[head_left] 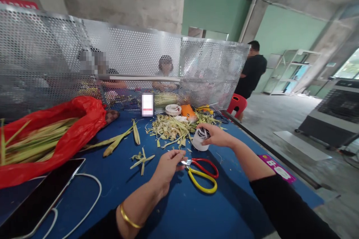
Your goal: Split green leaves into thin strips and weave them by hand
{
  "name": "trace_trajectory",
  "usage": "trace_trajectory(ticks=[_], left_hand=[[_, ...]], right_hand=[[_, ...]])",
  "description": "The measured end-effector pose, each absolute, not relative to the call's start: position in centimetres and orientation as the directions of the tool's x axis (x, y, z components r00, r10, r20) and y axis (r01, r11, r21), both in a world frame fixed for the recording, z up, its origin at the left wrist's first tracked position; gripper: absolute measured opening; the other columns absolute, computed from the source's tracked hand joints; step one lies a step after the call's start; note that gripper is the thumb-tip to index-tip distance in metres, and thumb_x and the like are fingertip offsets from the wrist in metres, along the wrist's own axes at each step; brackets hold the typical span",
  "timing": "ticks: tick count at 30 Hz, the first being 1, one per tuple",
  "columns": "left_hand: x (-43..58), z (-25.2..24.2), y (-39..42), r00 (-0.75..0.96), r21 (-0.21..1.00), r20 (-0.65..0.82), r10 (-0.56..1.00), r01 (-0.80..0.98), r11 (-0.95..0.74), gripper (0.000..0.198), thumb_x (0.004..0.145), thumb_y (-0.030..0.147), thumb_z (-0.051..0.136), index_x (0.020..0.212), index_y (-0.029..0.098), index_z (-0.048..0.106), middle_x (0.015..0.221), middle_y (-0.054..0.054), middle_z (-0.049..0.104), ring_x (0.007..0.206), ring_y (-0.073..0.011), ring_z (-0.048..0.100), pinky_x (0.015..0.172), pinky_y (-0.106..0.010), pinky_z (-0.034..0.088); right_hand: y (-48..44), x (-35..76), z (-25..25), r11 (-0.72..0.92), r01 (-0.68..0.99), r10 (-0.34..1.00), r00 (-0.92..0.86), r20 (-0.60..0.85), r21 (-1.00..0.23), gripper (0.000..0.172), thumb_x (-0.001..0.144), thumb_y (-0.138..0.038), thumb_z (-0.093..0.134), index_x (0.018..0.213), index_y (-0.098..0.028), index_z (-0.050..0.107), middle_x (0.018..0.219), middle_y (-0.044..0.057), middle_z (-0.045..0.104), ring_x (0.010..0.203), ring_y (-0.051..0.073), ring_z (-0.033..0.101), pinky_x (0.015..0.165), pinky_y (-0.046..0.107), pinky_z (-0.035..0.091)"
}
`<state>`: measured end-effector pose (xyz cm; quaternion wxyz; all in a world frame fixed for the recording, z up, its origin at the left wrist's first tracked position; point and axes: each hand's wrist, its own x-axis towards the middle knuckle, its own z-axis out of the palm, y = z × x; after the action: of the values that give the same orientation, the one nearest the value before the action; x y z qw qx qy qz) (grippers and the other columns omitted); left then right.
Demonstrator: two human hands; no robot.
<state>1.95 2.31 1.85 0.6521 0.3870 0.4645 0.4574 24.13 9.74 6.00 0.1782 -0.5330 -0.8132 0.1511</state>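
My left hand (pixel 168 164) is closed in a pinch just left of the scissors (pixel 202 174), which lie on the blue table (pixel 179 209) with one red and one yellow handle. What the fingers pinch is too small to name. My right hand (pixel 214 134) is wrapped round a white spool (pixel 199 140) standing on the table. A heap of pale green leaf trimmings (pixel 172 129) lies just beyond both hands.
A red plastic bag (pixel 67 134) holding long green leaves lies at the left. A tablet (pixel 39 198) with a white cable (pixel 89 201) sits at the near left. A perforated metal screen (pixel 126 67) stands behind the table, with people beyond. A red stool (pixel 237 104) stands at the right.
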Motion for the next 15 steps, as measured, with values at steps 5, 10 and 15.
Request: trace_trajectory(ticks=[5, 10, 15], left_hand=[[4.8, 1.2, 4.3, 0.293, 0.895, -0.266, 0.918, -0.279, 0.348, 0.013, 0.073, 0.025, 0.068, 0.077, 0.014, 0.065, 0.071, -0.006, 0.069, 0.075, -0.0170, 0.067, 0.066, -0.024, 0.051], [6.2, 1.2, 5.0, 0.415, 0.855, -0.303, 0.858, -0.278, 0.437, 0.007, 0.075, 0.017, 0.067, 0.072, 0.011, 0.063, 0.072, -0.007, 0.068, 0.077, -0.0199, 0.069, 0.077, -0.031, 0.052], [5.7, 0.1, 5.4, 0.380, 0.866, -0.318, 0.869, -0.257, 0.429, 0.010, 0.072, 0.018, 0.071, 0.070, 0.010, 0.064, 0.072, -0.008, 0.068, 0.075, -0.0180, 0.069, 0.079, -0.030, 0.051]], right_hand=[[8.7, 24.3, 6.4, 0.470, 0.761, 0.881, -0.434, 0.187, -0.447, 0.057, 0.061, -0.013, 0.071, 0.115, -0.019, 0.052, 0.109, 0.004, 0.058, 0.097, 0.020, 0.056, 0.084, 0.030, 0.042], [8.3, 24.2, 6.5, 0.517, 0.733, 0.854, -0.473, 0.217, -0.441, 0.061, 0.060, -0.010, 0.069, 0.117, -0.023, 0.050, 0.115, 0.005, 0.052, 0.101, 0.022, 0.054, 0.086, 0.033, 0.042], [8.1, 24.5, 7.3, 0.586, 0.619, 0.794, -0.566, 0.220, -0.522, 0.062, 0.060, -0.007, 0.067, 0.117, -0.023, 0.048, 0.113, 0.005, 0.049, 0.105, 0.022, 0.051, 0.091, 0.036, 0.040]])
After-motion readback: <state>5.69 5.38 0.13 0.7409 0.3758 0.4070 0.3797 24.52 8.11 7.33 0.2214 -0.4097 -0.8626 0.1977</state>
